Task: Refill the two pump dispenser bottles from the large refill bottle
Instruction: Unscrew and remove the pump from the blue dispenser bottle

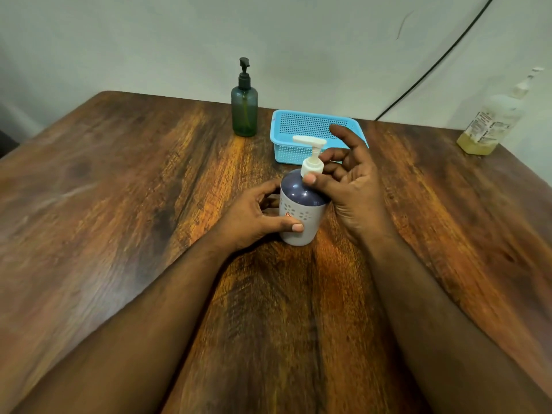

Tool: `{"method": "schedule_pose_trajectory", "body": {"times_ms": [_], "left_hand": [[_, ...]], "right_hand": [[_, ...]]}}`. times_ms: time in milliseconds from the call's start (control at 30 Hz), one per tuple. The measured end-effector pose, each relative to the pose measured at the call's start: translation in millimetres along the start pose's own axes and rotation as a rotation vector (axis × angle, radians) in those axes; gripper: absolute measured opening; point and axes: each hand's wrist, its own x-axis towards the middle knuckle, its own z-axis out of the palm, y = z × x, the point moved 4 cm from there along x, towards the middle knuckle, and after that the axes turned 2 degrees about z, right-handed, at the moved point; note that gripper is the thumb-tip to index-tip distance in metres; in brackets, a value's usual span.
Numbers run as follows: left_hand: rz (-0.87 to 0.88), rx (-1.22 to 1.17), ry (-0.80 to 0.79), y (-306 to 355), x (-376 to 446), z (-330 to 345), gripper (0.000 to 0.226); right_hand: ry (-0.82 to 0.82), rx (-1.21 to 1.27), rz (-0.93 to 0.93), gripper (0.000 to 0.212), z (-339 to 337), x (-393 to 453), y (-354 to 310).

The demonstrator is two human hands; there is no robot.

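A white pump bottle with a dark blue shoulder [301, 210] stands upright in the middle of the wooden table [119, 180]. My left hand [257, 218] grips its body from the left, thumb across the front. My right hand [343, 180] pinches the white pump collar [312, 167] between thumb and curled fingers, its index finger raised. A green translucent pump bottle with a black pump [244, 110] stands at the back of the table. The large clear refill bottle [493, 121], with a little yellow liquid at its bottom, stands at the far right edge.
A light blue perforated plastic basket [301, 127] sits just behind the white bottle. A black cable [433, 67] runs down the wall behind the table. The table's right edge slants close to the refill bottle.
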Motion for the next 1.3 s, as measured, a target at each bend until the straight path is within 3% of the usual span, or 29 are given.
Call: {"method": "schedule_pose_trajectory", "body": {"times_ms": [133,267,333,433,500,567,667,767,833,1000,1167,1300], "left_hand": [[-0.012,-0.004,-0.009,-2,0,-2,0.078],[-0.004,-0.016,-0.016,2,0,2,0.073],[0.000,-0.012,-0.009,3,-1,1,0.074],[-0.003,-0.010,-0.012,1,-1,1,0.073],[0.003,-0.009,-0.017,3,-1,3,0.070],[0.017,0.015,-0.015,5,-1,2,0.069],[0.015,0.034,-0.007,3,0,0,0.072],[0.008,0.043,-0.007,0,1,0,0.074],[0.010,0.054,-0.009,1,1,0,0.071],[0.022,0.050,-0.016,3,0,0,0.065],[0.021,0.015,-0.020,1,1,1,0.070],[0.022,0.015,-0.022,1,1,2,0.069]], "right_hand": [[-0.026,0.051,0.001,0.053,0,-1,-1],[0.002,0.017,-0.001,0.065,-2,-2,-2],[0.041,-0.069,-0.020,0.060,0,-1,-4],[0.013,-0.005,-0.024,0.048,-3,-4,-5],[-0.016,0.033,-0.016,0.054,-5,-5,-6],[-0.015,-0.061,-0.006,0.062,-4,-3,-8],[0.007,-0.186,-0.023,0.054,0,0,-13],[0.023,-0.072,-0.070,0.041,-2,1,-21],[0.001,-0.063,-0.059,0.044,-3,3,-25],[-0.091,-0.374,0.015,0.054,5,7,-31],[-0.076,-0.114,-0.042,0.058,1,12,-42],[-0.026,-0.154,-0.054,0.060,0,8,-44]]}}
